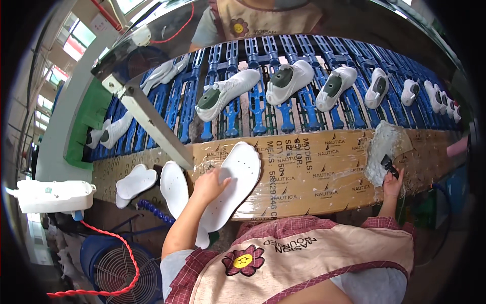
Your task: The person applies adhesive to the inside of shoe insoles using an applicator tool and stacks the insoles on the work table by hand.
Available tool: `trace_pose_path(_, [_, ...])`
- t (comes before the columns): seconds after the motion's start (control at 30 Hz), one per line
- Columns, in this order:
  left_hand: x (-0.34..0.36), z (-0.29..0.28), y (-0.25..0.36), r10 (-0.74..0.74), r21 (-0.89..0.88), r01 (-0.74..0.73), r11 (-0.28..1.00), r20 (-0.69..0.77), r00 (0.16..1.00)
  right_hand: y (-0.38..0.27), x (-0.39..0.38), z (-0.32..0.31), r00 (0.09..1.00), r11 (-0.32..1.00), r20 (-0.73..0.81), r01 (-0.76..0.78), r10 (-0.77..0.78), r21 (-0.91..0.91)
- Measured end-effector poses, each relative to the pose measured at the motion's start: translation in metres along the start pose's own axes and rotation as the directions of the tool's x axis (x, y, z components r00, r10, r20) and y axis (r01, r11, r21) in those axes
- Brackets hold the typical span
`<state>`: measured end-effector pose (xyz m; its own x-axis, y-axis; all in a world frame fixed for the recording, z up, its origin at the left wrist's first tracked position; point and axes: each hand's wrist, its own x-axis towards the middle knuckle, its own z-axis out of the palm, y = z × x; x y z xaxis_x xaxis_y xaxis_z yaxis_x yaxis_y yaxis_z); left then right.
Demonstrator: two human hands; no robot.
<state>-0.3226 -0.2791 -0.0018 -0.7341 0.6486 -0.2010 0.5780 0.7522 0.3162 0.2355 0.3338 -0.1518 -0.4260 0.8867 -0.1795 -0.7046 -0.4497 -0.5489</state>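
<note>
My left hand (210, 185) is closed on the left edge of a large white perforated sole (238, 177), thumb over its surface. More white soles (135, 181) lie to its left, one of them (172, 185) partly behind my forearm. At the right, my right hand (393, 180) holds a small black object (387, 165), too small to name, at the front of a pale, crusted pad (378, 147). Both hands are over a cardboard-covered bench (309, 177).
A blue slatted conveyor (258, 114) carries several white shoes (228, 88) behind the bench. A pale metal post (154, 126) slants at left. A white electrical box (53, 196) with red cord sits above a floor fan (121, 271). A dark panel along the top reflects an apron.
</note>
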Motion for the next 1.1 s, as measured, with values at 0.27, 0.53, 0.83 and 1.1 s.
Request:
trace_pose_path(0.27, [-0.042, 0.017, -0.039, -0.087, -0.115, 0.079, 0.99, -0.071, 0.994, 0.015, -0.02, -0.007, 0.98, 0.997, 0.182, -0.071, 0.074, -0.019])
trace_pose_path(0.53, [-0.104, 0.056, -0.072, -0.295, -0.165, 0.273, 0.948, -0.131, 0.946, 0.016, -0.029, -0.034, 0.947, 0.997, 0.314, -0.066, 0.073, -0.034])
trace_pose_path(0.83, [-0.13, 0.123, -0.067, -0.289, -0.459, 0.165, 0.873, -0.214, 0.933, 0.004, -0.049, -0.048, 0.933, 0.993, 0.343, -0.089, 0.111, -0.078])
trace_pose_path(1.1, [-0.185, 0.063, -0.047, -0.486, -0.916, -0.394, 0.068, -0.376, 0.789, 0.001, -0.059, -0.043, 0.946, 0.992, 0.307, -0.081, 0.106, -0.095])
